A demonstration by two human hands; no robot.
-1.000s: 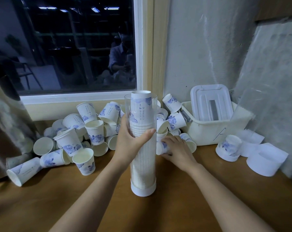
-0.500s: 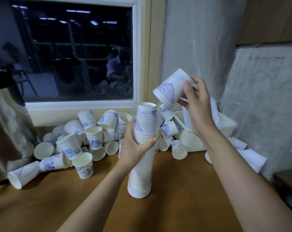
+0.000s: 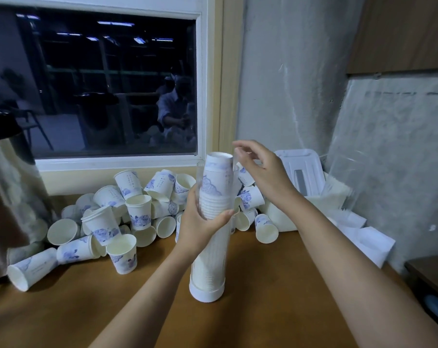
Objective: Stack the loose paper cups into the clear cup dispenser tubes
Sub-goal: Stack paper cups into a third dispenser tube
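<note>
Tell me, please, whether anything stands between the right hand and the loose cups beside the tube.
Nothing visible does. The right hand hangs open by the tube, and the loose cups lie below it with only air between. The left hand grips the tube, clear of that path.

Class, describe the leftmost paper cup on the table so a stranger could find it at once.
Start at the steel urn at the left edge of the wooden table. At its foot, on the front-left fringe of the cup pile, lies the cup. Its neighbour also lies sideways, but this one is outermost, open mouth facing front-left.
</note>
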